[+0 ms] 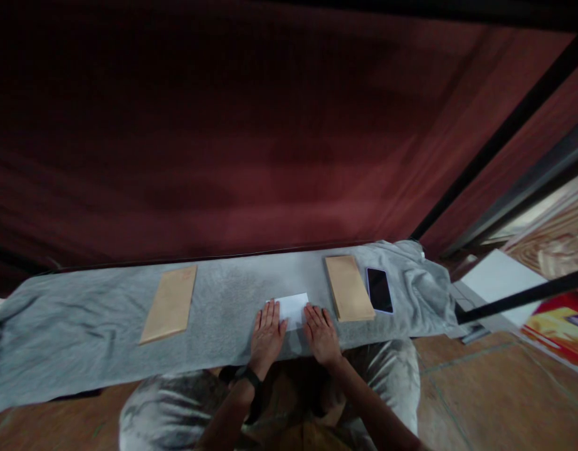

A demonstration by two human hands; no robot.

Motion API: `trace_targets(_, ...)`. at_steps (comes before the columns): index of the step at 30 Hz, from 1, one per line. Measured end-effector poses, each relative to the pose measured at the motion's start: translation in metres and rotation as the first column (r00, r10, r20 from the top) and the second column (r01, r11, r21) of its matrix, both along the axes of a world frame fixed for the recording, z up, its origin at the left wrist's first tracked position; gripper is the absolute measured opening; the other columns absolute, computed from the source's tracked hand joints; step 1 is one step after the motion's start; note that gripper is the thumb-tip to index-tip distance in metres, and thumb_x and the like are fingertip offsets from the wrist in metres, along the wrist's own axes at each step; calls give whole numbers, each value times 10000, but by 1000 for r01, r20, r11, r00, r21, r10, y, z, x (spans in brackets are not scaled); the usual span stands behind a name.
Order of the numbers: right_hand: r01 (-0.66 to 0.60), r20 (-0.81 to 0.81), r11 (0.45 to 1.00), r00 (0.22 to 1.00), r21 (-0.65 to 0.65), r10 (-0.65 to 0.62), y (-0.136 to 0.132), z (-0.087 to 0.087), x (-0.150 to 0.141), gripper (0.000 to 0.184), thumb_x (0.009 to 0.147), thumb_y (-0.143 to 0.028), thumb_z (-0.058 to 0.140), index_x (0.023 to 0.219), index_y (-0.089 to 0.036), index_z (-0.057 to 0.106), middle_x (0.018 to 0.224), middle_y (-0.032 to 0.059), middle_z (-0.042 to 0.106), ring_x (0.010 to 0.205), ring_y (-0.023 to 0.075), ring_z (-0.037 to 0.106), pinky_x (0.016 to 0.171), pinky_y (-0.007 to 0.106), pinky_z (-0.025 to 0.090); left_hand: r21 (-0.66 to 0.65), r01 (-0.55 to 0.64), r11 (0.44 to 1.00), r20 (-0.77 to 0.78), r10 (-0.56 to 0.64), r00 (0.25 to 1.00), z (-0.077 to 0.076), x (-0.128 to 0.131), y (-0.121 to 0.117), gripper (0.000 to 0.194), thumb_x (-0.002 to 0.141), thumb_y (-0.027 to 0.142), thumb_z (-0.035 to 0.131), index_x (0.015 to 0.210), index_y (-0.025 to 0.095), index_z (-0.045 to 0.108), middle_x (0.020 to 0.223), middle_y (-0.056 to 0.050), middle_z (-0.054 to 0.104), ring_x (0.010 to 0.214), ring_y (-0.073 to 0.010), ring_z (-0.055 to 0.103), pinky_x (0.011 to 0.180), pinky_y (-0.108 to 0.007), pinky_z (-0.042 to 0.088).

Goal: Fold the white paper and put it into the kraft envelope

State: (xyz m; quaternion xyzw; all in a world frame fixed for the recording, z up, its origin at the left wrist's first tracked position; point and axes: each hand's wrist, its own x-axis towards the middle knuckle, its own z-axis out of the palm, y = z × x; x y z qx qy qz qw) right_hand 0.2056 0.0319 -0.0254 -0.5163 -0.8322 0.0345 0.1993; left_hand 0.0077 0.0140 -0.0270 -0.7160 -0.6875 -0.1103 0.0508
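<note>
Paper (293, 307): white, small, flat, straight top edge; light is dim, so can't tell if it's folded. Your cloth-covered desk (242, 307) is long, narrow and grey, against a dark red panel (289, 194), with brown tiled floor (477, 388) below. Brown envelope (170, 304) well off to the left; brown stack (349, 289) and phone (380, 290) to the right. Paper lies on the desk between your left hand (267, 332) and right hand (321, 332), both laid flat, palms down, fingertips on its side edges.
</note>
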Motion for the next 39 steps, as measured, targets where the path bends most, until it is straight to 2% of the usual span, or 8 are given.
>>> trace_targets(9,-33,40,998,999,58,30,3,0,-16,484,1024,-343,420,1474,-169,456,1509,109,483,1391,248,442,1170,470,285,6,-12,1000,17,12,1000,3,3,-2,595,1001,408,326,1519,117,359,1554,-149,420,1461,-258,349,1192,-469,287)
trace_targets(18,-22,56,997,998,78,18,-12,-7,6,526,1027,-352,413,1520,-173,381,1517,99,471,1382,255,454,1174,466,285,19,-58,998,45,57,997,4,-18,-13,573,1000,376,292,1513,135,381,1537,-137,447,1455,-265,360,1184,-497,299)
trace_targets(21,-28,58,997,998,67,24,-14,-7,9,520,1022,-347,418,1513,-175,398,1514,103,472,1373,265,465,1173,469,282,45,-103,994,44,101,994,7,-13,-15,568,998,345,304,1508,106,382,1534,-161,442,1449,-287,369,1180,-518,305)
trace_targets(23,-22,56,997,998,71,18,-14,-7,9,522,1020,-343,421,1516,-186,392,1509,104,480,1369,265,469,1173,473,277,66,-67,996,51,64,997,9,-2,-17,567,997,311,312,1527,112,339,1549,-156,421,1452,-272,365,1183,-502,313)
trace_targets(26,-15,57,996,998,88,10,-14,-7,8,522,1018,-336,419,1518,-185,389,1496,106,498,1366,256,473,1175,466,270,50,137,989,52,-140,989,10,20,-22,564,997,297,344,1546,179,301,1572,-98,403,1467,-227,339,1195,-469,317)
trace_targets(28,-22,61,995,998,95,16,-14,-7,9,523,1018,-336,417,1514,-174,393,1486,112,511,1366,252,472,1173,461,274,21,208,978,45,-208,977,9,29,-27,548,997,311,364,1532,191,334,1569,-84,411,1464,-222,344,1191,-467,331)
trace_targets(34,-39,53,995,998,88,35,-13,-9,11,501,1025,-350,401,1492,-169,431,1495,108,501,1368,259,466,1163,465,280,-17,173,985,12,-172,985,0,12,-34,495,993,269,358,1460,137,454,1500,-121,504,1414,-211,430,1143,-394,403)
trace_targets(39,-23,57,998,998,52,20,-11,-6,7,490,1005,-313,428,1467,-154,464,1483,111,516,1360,263,472,1170,473,270,-133,191,973,-76,-202,976,4,-3,-23,534,895,66,361,1395,155,528,1446,-144,559,1356,-219,505,1081,-390,461)
